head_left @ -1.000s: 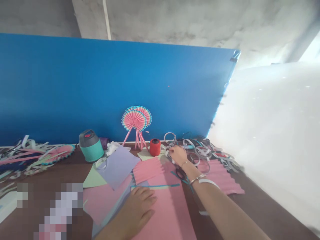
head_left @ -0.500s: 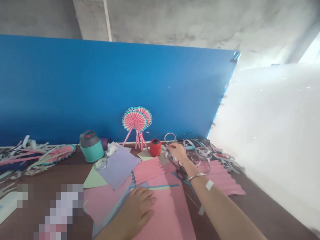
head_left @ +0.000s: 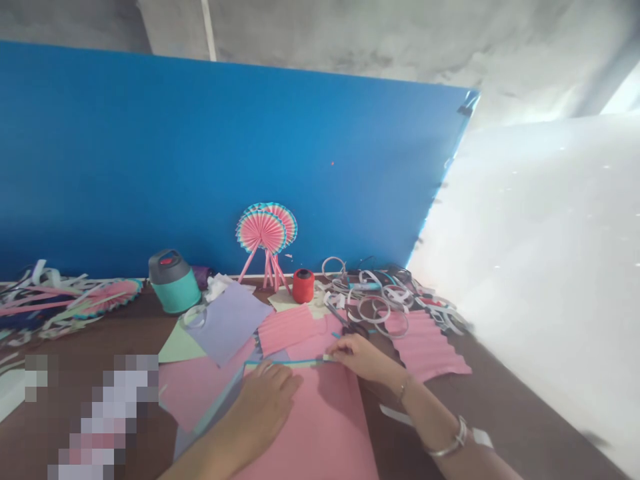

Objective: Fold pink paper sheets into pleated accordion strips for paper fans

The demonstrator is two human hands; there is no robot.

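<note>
A thin teal paper strip [head_left: 287,362] is laid flat along the upper edge of a large pink paper sheet [head_left: 310,427], pressed there by the left hand [head_left: 263,400] and right hand [head_left: 360,357].

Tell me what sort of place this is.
Most likely a paper-craft workbench: a pink-and-teal paper fan stands on pink sticks, a pleated pink paper sheet lies on the table, and a heap of paper-strip loops sits beside scissors.

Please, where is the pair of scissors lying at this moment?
In the head view, the scissors lie on the table just beyond the right hand, between the pleated pink paper and the white paper loops.
</note>
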